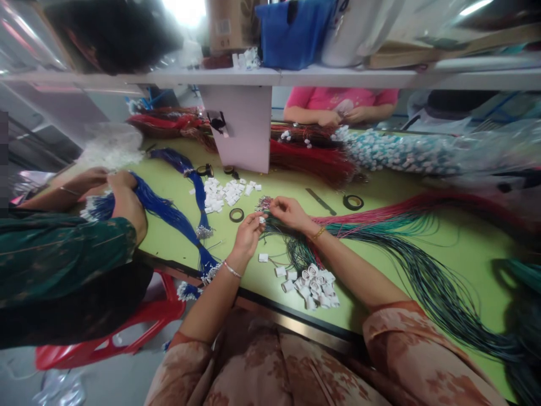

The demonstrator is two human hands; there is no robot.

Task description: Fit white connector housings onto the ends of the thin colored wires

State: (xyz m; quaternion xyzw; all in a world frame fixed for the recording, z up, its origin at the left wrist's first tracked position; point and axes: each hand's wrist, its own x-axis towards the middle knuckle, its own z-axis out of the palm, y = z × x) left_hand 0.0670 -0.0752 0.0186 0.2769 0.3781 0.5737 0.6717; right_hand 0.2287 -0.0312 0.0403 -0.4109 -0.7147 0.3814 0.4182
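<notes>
My left hand (247, 237) pinches a small white connector housing (262, 220) between thumb and fingertips. Close beside it, my right hand (292, 214) is closed in a pinch at the crimped ends of the red wires (264, 203); the exact wire in its fingers is too small to make out. Long bundles of red wires (380, 213) and dark green wires (406, 259) run rightward under my right forearm. In front of me lies a pile of white connectors (313, 286) joined to wires. Loose white housings (215, 194) are heaped beyond my left hand.
Black tape rolls (236, 215) and a flat metal blade (320, 202) lie on the green table (456, 242). At left, a co-worker's hands (122, 183) hold blue wires (158, 206). Another person (342, 107) sits opposite, beneath a shelf (296, 77). A red stool (127, 335) stands lower left.
</notes>
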